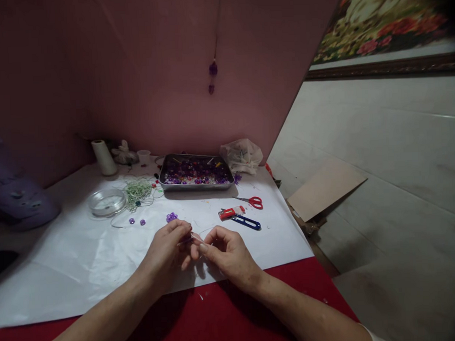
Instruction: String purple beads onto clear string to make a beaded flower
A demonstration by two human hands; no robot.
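Observation:
My left hand (175,247) and my right hand (227,251) meet above the front part of the white sheet (115,261). Between the left fingers is a small purple and clear piece, too small to make out fully. A thin clear thread runs across to the right hand, whose thumb and index finger are pinched on it. Just behind the left hand lies a purple bead cluster (172,216). Two loose purple beads (137,222) rest to its left. A red lighter (232,213), a blue cutter (247,222) and red-handled scissors (255,202) lie behind the right hand.
Behind stands a metal tray (198,187) of purple beads, beside a plastic bag (242,156). Green cord (138,193), a clear spool (107,202) and a white thread cone (104,158) are at left. A purple bead strand (213,68) hangs at the back.

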